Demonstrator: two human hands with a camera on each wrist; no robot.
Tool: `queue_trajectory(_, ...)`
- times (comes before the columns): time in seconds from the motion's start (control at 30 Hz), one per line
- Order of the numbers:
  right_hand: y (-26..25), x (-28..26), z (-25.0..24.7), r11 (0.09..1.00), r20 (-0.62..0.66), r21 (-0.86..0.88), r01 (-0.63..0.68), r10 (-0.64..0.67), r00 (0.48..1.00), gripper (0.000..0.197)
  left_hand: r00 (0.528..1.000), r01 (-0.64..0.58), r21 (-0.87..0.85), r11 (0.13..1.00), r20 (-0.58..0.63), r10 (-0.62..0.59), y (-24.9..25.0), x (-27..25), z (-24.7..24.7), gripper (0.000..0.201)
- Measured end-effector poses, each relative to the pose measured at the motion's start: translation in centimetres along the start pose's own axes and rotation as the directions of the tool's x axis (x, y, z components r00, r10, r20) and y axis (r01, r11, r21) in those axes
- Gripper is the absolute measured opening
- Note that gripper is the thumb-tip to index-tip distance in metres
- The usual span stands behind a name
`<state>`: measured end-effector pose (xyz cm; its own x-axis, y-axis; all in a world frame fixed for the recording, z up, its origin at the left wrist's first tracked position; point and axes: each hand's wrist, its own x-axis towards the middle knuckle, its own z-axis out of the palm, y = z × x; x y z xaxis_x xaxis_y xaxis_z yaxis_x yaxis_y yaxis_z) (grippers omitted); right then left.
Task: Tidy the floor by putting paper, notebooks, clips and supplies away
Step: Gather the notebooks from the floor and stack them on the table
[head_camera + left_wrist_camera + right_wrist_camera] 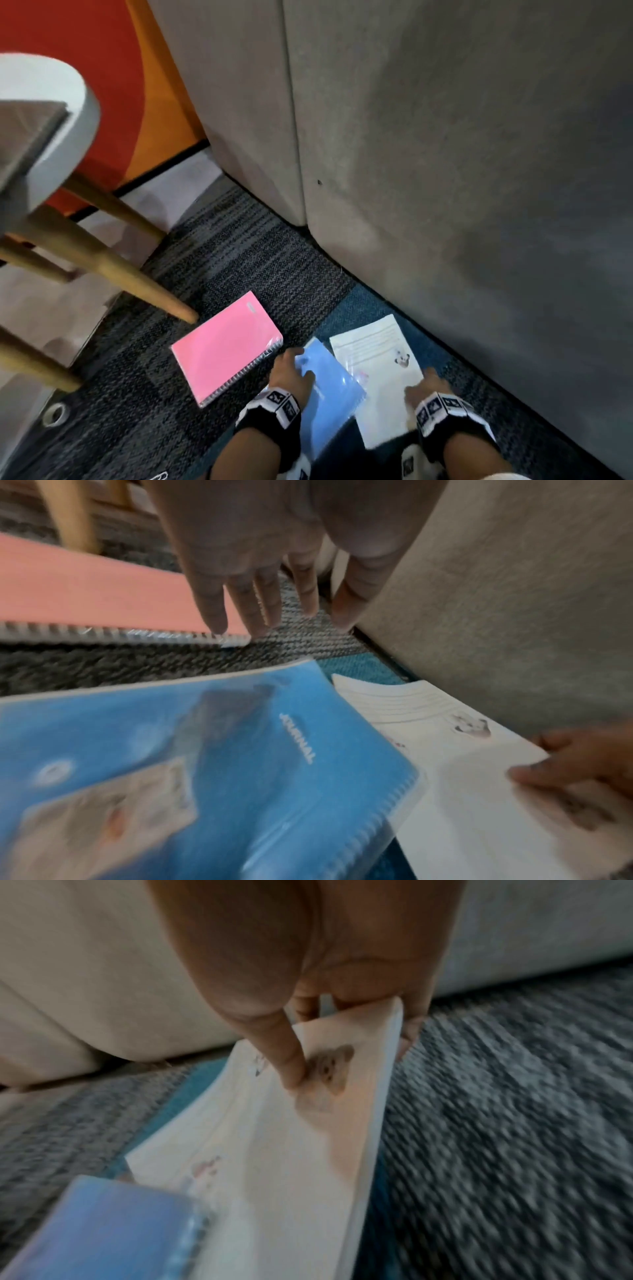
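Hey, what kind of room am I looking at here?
Probably an office lounge or study space: patterned carpet tiles, a grey upholstered sofa or panel, and a wooden-legged stool beside them.

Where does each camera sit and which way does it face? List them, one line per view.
Head: above, facing down at carpet; both hands and wristbands show, with pink notebook.
Left wrist: along open left hand, over blue journal.
Right wrist: along right hand pinching the paper stack.
Shared: all three show journal and paper.
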<state>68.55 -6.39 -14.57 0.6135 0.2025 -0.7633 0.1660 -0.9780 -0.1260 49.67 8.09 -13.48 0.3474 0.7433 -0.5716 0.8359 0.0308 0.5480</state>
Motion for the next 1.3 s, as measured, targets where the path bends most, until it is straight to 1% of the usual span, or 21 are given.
queue_trajectory(0.03, -0.5, -0.3, -0.8, 0.998, -0.021, 0.047, 0.048, -0.047, 0.999, 0.042, 0.999, -0.053, -0.004, 0.999, -0.01, 0.053, 0.9, 0.0, -0.3, 0.044)
queue_trajectory(0.1, -1.8, -0.9, -2.6, 0.988, -0.044, 0.042, 0.146, -0.145, 0.989, 0.031, 0.984, -0.177, -0.027, 0.984, -0.019, 0.176, 2.7, 0.0, -0.7, 0.045)
queue_trajectory(0.2, -4.4, -3.3, -5.4, 0.955, -0.088, -0.077, 0.286, -0.292, 0.952, 0.029, 0.937, -0.348, -0.014, 0.937, -0.006, 0.348, 6.0, -0.5, -1.8, 0.058)
queue_trajectory(0.3, -7.2, -6.2, -7.3, 0.89, -0.093, -0.222, 0.399, -0.427, 0.9, 0.03, 0.885, -0.466, 0.017, 0.885, -0.013, 0.466, 8.8, -1.1, -2.8, 0.068)
queue_trajectory(0.4, -9.9, -8.9, -8.4, 0.785, -0.085, -0.406, 0.468, -0.542, 0.836, 0.026, 0.832, -0.55, 0.17, 0.818, 0.026, 0.554, 10.6, -1.9, -4.1, 0.072)
queue_trajectory(0.47, -11.5, -10.9, -9.0, 0.689, -0.088, -0.506, 0.519, -0.64, 0.764, 0.03, 0.824, -0.552, 0.319, 0.77, 0.072, 0.562, 11.2, -2.4, -5.3, 0.077)
queue_trajectory(0.5, -12.2, -11.8, -9.3, 0.646, -0.078, -0.541, 0.539, -0.676, 0.732, 0.033, 0.832, -0.536, 0.383, 0.753, 0.091, 0.547, 11.2, -2.5, -5.9, 0.076)
queue_trajectory(0.53, -12.8, -12.6, -9.6, 0.604, -0.062, -0.563, 0.564, -0.711, 0.701, 0.036, 0.848, -0.507, 0.436, 0.744, 0.1, 0.52, 11.2, -2.7, -6.6, 0.07)
queue_trajectory(0.6, -14.1, -14.2, -10.3, 0.54, -0.028, -0.583, 0.606, -0.76, 0.65, 0.035, 0.885, -0.436, 0.498, 0.75, 0.087, 0.457, 10.6, -2.7, -7.9, 0.047)
queue_trajectory(0.67, -15.2, -15.6, -10.7, 0.483, 0.001, -0.609, 0.629, -0.792, 0.61, 0.031, 0.913, -0.379, 0.471, 0.796, 0.049, 0.406, 9.7, -2.7, -9.1, 0.03)
queue_trajectory(0.73, -16.1, -16.2, -10.4, 0.429, 0.001, -0.635, 0.642, -0.831, 0.556, 0.026, 0.932, -0.342, 0.394, 0.853, 0.027, 0.361, 8.9, -2.9, -10.3, 0.023)
queue_trajectory(0.77, -16.3, -16.2, -10.1, 0.423, -0.027, -0.628, 0.653, -0.851, 0.525, 0.026, 0.94, -0.323, 0.362, 0.875, 0.012, 0.342, 8.6, -3.0, -10.7, 0.021)
queue_trajectory(0.83, -16.4, -15.7, -9.5, 0.451, -0.132, -0.558, 0.697, -0.877, 0.461, 0.032, 0.952, -0.274, 0.287, 0.918, -0.055, 0.301, 7.6, -3.1, -11.5, 0.019)
queue_trajectory(0.87, -16.3, -15.2, -9.2, 0.483, -0.196, -0.497, 0.721, -0.872, 0.449, 0.038, 0.957, -0.249, 0.229, 0.941, -0.09, 0.276, 7.0, -3.1, -11.8, 0.02)
queue_trajectory(0.9, -16.2, -14.5, -8.9, 0.523, -0.253, -0.422, 0.741, -0.852, 0.458, 0.046, 0.962, -0.223, 0.16, 0.961, -0.12, 0.244, 6.3, -3.1, -12.0, 0.022)
queue_trajectory(0.93, -15.9, -13.8, -8.6, 0.562, -0.299, -0.342, 0.753, -0.825, 0.479, 0.054, 0.968, -0.192, 0.079, 0.978, -0.148, 0.202, 5.7, -3.1, -12.2, 0.024)
queue_trajectory(1.0, -15.3, -12.1, -7.6, 0.632, -0.366, -0.19, 0.751, -0.756, 0.543, 0.065, 0.966, -0.129, -0.101, 0.986, -0.239, 0.102, 4.5, -3.3, -12.8, 0.027)
queue_trajectory(1.07, -14.3, -10.1, -6.2, 0.693, -0.383, -0.067, 0.718, -0.683, 0.622, 0.067, 0.942, -0.087, -0.226, 0.97, -0.334, 0.007, 3.4, -3.5, -13.5, 0.026)
queue_trajectory(1.13, -13.2, -8.3, -4.4, 0.753, -0.31, 0.003, 0.658, -0.625, 0.717, 0.065, 0.919, -0.061, -0.298, 0.953, -0.389, -0.063, 2.4, -3.9, -14.1, 0.026)
queue_trajectory(1.2, -12.1, -6.6, -2.3, 0.816, -0.167, -0.002, 0.578, -0.571, 0.804, 0.064, 0.898, -0.065, -0.389, 0.919, -0.424, -0.116, 1.5, -4.1, -14.5, 0.028)
queue_trajectory(1.3, -10.4, -4.9, 1.0, 0.885, 0.0, -0.079, 0.459, -0.461, 0.888, 0.067, 0.882, -0.069, -0.465, 0.883, -0.442, -0.164, 0.4, -4.4, -14.5, 0.029)
